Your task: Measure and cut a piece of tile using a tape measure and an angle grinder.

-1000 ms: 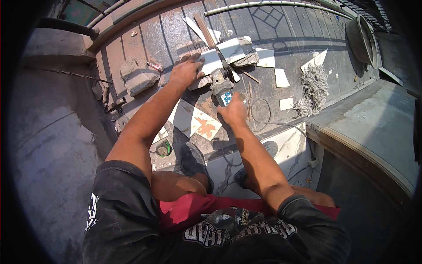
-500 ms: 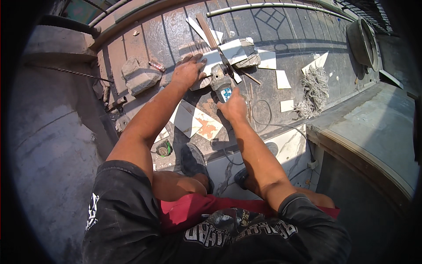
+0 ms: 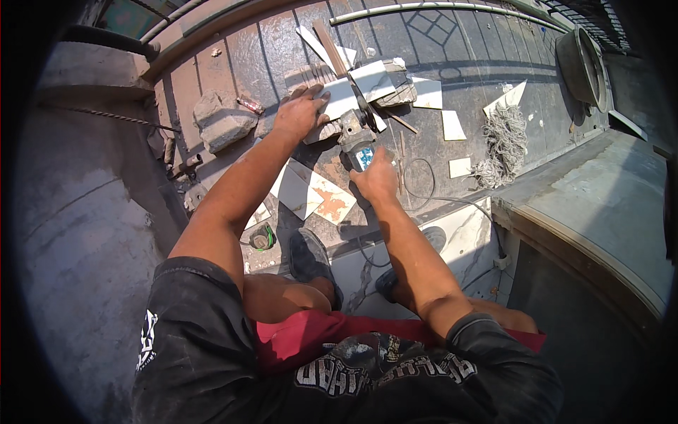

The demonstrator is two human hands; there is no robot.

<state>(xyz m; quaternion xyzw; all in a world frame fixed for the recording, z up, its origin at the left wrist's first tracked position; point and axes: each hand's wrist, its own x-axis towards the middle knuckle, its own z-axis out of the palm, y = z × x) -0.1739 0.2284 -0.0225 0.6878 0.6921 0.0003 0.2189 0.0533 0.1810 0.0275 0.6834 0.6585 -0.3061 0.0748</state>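
My right hand [image 3: 376,175] is closed round the body of an angle grinder [image 3: 354,133] with a grey head and a blue-and-white label. Its dark disc [image 3: 361,104] stands edge-on across a white tile strip [image 3: 341,99], near the middle of its length. Whether the disc touches the tile, I cannot tell. My left hand [image 3: 299,114] lies on the strip's left end, fingers spread and pressing down. Beneath the strip are stone-like blocks [image 3: 401,92] that hold it above the floor. A brown strip [image 3: 330,48] lies behind the tile.
Tile offcuts [image 3: 453,126] lie to the right, beside a grey stringy mop head [image 3: 503,145]. Nearer me are larger tile pieces [image 3: 296,189] and a tape measure [image 3: 262,239]. Rubble blocks [image 3: 222,121] sit at left. A cable [image 3: 462,201] loops right; a round basin [image 3: 580,69] stands far right.
The grinder and my right hand have shifted slightly toward me along the cut line. My left hand stays on the tile strip, almost unmoved.
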